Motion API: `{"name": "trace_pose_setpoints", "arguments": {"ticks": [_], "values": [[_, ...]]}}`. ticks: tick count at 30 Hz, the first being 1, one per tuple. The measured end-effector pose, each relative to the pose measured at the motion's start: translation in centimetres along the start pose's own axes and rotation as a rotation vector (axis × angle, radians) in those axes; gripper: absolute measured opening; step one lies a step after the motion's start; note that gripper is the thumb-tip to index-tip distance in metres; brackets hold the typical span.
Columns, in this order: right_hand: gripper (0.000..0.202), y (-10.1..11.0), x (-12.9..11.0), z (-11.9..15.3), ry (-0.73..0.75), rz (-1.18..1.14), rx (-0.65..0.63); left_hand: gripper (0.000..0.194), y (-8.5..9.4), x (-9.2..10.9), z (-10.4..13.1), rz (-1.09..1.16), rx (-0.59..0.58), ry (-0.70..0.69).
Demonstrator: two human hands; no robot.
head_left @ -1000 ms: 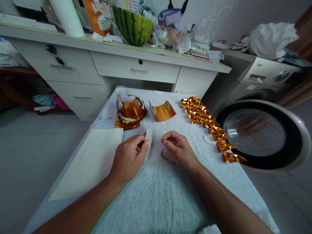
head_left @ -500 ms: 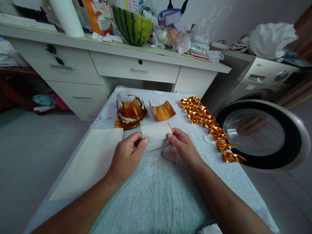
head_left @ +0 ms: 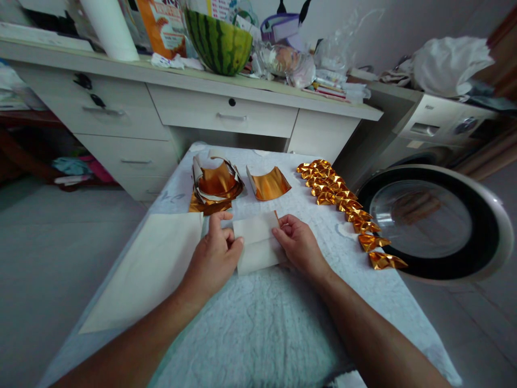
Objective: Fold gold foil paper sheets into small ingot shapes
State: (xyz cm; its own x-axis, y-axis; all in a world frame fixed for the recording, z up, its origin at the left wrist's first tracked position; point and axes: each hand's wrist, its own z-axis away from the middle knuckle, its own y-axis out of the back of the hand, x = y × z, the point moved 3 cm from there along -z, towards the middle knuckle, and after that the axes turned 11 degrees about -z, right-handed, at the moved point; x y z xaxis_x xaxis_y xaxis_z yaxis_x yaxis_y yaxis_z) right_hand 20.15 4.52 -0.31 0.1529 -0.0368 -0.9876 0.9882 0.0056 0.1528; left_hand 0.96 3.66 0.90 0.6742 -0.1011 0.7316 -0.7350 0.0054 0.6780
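Holding paper: right hand clamped on one edge, prob keeping it flat
Left hand: opposite edge, can't tell grip

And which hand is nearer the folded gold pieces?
Right. The right hand is left of the folded gold pieces; the left hand is farther left, across the creased sheet.

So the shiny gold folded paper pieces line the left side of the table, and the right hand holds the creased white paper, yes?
Not left: the head view shows the shiny gold folded paper pieces lining the right side of the pale-blue table. The right hand does hold the creased white paper.
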Motion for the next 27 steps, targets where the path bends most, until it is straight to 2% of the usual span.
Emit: {"name": "trace_pose_setpoints", "arguments": {"ticks": [3, 6, 8, 12, 18, 22, 27], "values": [[0.013, 0.0, -0.2, 0.0, 0.044, 0.195, 0.03, 0.035, -0.1, 0.2, 0.1, -0.165, -0.023, -0.054], [0.02, 0.0, -0.4, 0.0, 0.059, 0.274, 0.046, 0.016, -0.3, 0.2, 0.1, -0.318, -0.08, -0.118], [0.017, -0.1, -0.5, 0.0, 0.069, 0.327, 0.035, 0.008, -0.4, 0.2, 0.2, -0.399, -0.121, -0.136], [0.005, -0.3, -0.8, 0.2, 0.128, 0.49, -0.002, 0.011, -0.7, 0.4, 0.3, -0.504, -0.188, -0.189], [0.005, -0.6, -0.8, 0.4, 0.154, 0.592, -0.036, 0.02, -0.4, 0.8, 0.6, -0.569, -0.02, -0.371], [0.005, -0.6, -1.0, 0.3, 0.153, 0.599, -0.062, 0.032, -0.9, 0.9, 1.0, -0.586, -0.034, -0.463], [0.006, -0.5, -1.2, 0.3, 0.16, 0.554, -0.107, 0.032, -1.2, 1.1, 1.3, -0.683, 0.032, -0.513]]}}
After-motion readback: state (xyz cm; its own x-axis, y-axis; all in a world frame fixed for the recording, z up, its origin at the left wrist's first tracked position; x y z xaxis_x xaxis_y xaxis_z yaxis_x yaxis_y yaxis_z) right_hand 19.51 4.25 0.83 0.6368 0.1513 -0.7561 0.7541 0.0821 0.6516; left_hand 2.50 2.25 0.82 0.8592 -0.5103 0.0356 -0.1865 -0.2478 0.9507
